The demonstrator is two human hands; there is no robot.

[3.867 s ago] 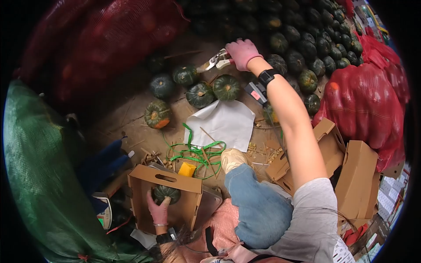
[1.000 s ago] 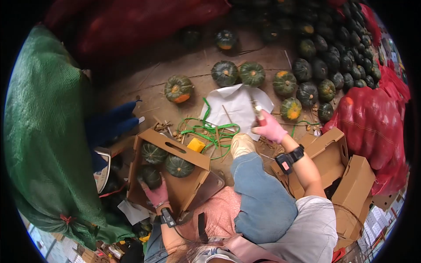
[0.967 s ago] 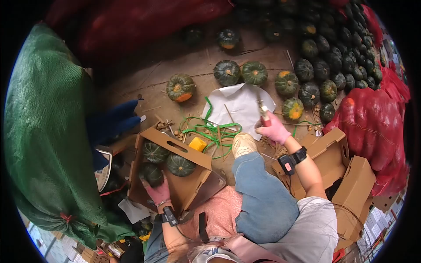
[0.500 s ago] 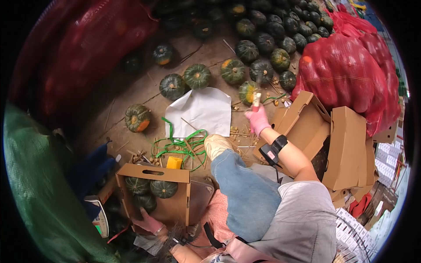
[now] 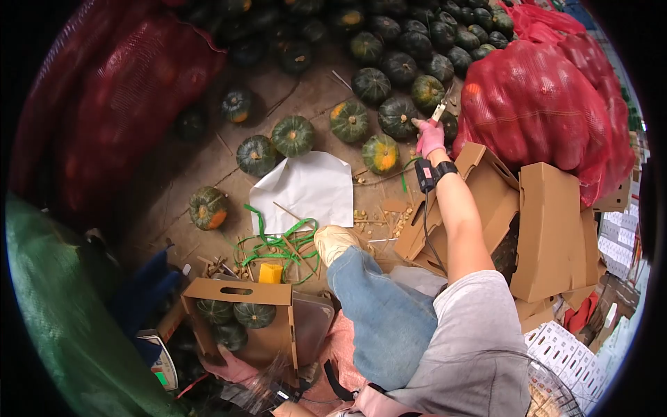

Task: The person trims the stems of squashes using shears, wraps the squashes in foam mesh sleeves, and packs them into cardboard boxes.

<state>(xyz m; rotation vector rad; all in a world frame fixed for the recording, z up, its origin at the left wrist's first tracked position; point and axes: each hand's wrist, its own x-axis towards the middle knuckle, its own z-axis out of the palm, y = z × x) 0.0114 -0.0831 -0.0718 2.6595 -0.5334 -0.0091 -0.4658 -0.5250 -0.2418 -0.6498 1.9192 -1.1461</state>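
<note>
My right hand [image 5: 430, 139], in a pink glove, reaches far forward and is closed around a small hand tool with a red and white handle [image 5: 437, 114]. The tool's thin tip is blurred, so its exact kind is unclear. Close by this hand are a dark green pumpkin [image 5: 397, 117] and a mottled green one [image 5: 427, 92]. At lower left, my pink-gloved left hand [image 5: 235, 366] grips the near side of an upright cardboard box [image 5: 274, 340]; some of its fingers are hidden. Several green pumpkins [image 5: 254, 315] sit inside that box.
Red mesh sacks [image 5: 535, 104] stand at right, with another red sack [image 5: 139, 111] at left. Cardboard boxes [image 5: 549, 236] lean at right. White paper [image 5: 306, 191], green strapping [image 5: 278, 243] and a yellow block [image 5: 270, 273] lie on the floor. Many pumpkins fill the back.
My right hand has moved forward and right with the tool, from beside the orange-patched pumpkin to the pumpkins near the red sack. My left hand stays at the box, slightly lower in view.
</note>
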